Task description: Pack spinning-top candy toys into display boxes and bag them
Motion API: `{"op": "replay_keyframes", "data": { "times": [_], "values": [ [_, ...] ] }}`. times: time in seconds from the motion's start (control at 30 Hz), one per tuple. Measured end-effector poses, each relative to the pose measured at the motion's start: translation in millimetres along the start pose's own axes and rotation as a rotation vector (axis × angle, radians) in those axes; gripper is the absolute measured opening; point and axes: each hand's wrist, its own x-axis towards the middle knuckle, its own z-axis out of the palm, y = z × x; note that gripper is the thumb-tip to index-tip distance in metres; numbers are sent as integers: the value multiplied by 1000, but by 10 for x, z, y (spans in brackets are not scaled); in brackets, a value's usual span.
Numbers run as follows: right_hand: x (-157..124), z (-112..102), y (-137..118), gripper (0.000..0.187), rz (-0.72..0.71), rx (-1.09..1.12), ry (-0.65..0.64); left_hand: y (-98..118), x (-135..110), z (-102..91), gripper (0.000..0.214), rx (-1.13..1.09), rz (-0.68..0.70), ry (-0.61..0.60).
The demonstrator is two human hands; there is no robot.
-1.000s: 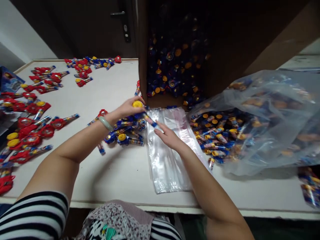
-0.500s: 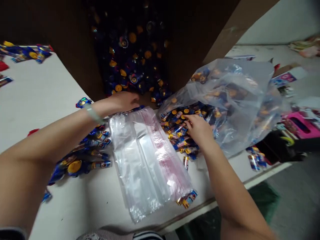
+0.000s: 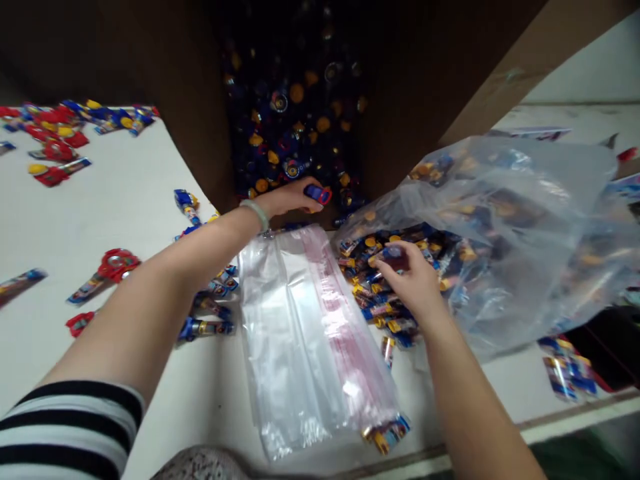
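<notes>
My left hand (image 3: 299, 195), at the mouth of the cardboard box (image 3: 395, 127), has its fingers closed on a blue plastic toy (image 3: 316, 193) with a red rim. Inside the box lies a dark heap of blue and yellow toys (image 3: 293, 167). My right hand (image 3: 413, 273) pinches a small printed tube (image 3: 393, 253) over a pile of similar blue and yellow tubes (image 3: 385, 310). That pile spills from a translucent plastic bag (image 3: 530, 267). Between my forearms lies a stack of clear plastic bags (image 3: 295, 333) with a pink-printed strip.
Red and blue toys (image 3: 57, 150) are scattered at the far left of the white table (image 3: 140, 173). Several toys with tubes attached (image 3: 205, 327) lie beside my left forearm. Some small tubes (image 3: 565, 370) sit near the table's front edge at right.
My left hand has moved right and now shows a blue toy in its grip. My right hand has lifted a tube off the pile. The view has shifted left.
</notes>
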Motion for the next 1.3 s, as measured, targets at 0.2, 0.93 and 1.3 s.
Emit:
{"op": "replay_keyframes", "data": {
  "times": [0.2,0.93,1.3],
  "values": [
    [-442,382,-790,37,111,762,-26,314,-1561,-18,43,-649,-27,-92],
    [-1343,773,-1648,67,141,708,-675,314,-2949,67,45,-289,57,136],
    [-1561,903,-1486,56,246,856,-989,-208,-3204,234,54,-545,16,229]
  ]
}}
